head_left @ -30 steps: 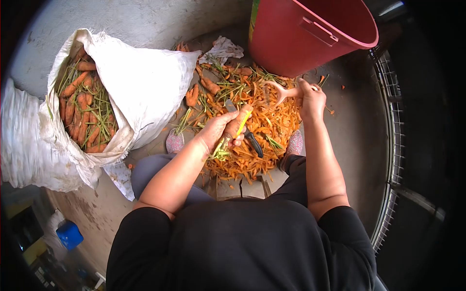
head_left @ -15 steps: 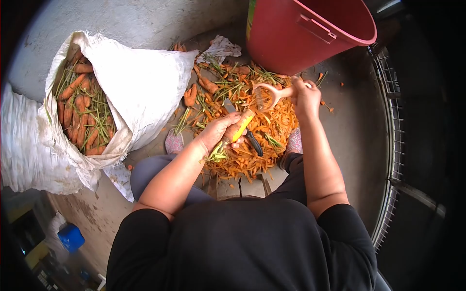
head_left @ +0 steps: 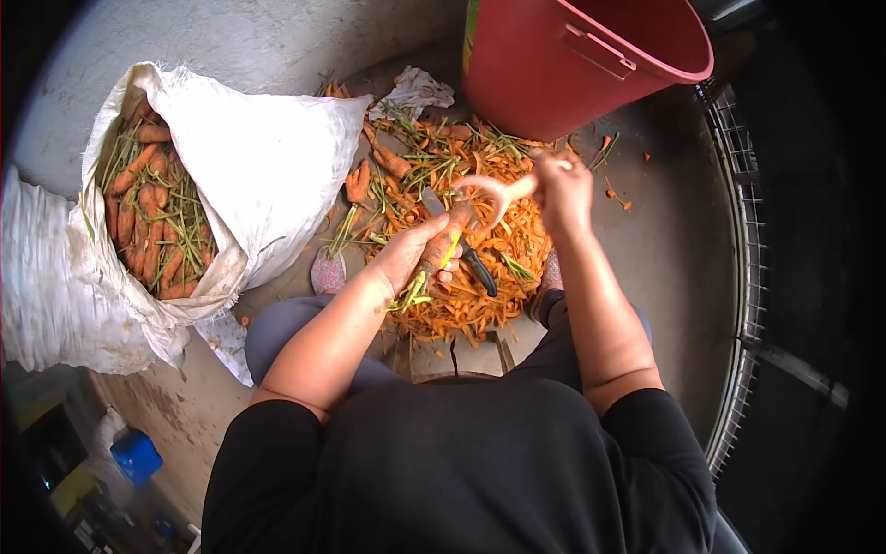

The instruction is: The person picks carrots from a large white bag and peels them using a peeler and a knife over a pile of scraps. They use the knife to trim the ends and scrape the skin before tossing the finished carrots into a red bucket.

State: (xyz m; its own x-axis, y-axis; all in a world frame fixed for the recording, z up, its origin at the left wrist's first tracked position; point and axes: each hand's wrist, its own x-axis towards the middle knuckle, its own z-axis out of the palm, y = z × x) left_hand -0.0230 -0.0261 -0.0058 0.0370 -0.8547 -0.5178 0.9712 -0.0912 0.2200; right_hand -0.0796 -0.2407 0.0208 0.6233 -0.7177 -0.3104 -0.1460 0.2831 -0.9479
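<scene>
1. Currently, your left hand (head_left: 411,254) has its fingers closed around the carrot (head_left: 434,256), which tilts over the peelings (head_left: 498,300) heaped on the floor (head_left: 669,277), its green stalks toward your wrist.
2. Your right hand (head_left: 565,196) is slightly blurred; its fingers are curled shut around the handle of the peach-coloured, forked peeler (head_left: 504,192). The peeler's head is beside the carrot's far tip, but you cannot tell whether they touch.
3. Under the carrot, the black-handled knife (head_left: 480,273) lies on the peelings, its blade pointing away from you.
4. To your left, the white sack (head_left: 268,152) gapes open on unpeeled carrots (head_left: 152,222) and green stalks. Beyond the heap stands the red bucket (head_left: 544,74), with a crumpled white scrap (head_left: 415,92) on the floor to its left.
5. For labels, a green and yellow patch (head_left: 472,37) shows on the bucket's left edge; too little is visible for you to read any wording.
6. Compared with the frame just before, your right hand and the peeler are farther left, closer to the carrot. The carrot's bright yellow strip now looks narrower, with more orange skin facing up, while the knife keeps its place on the heap.
</scene>
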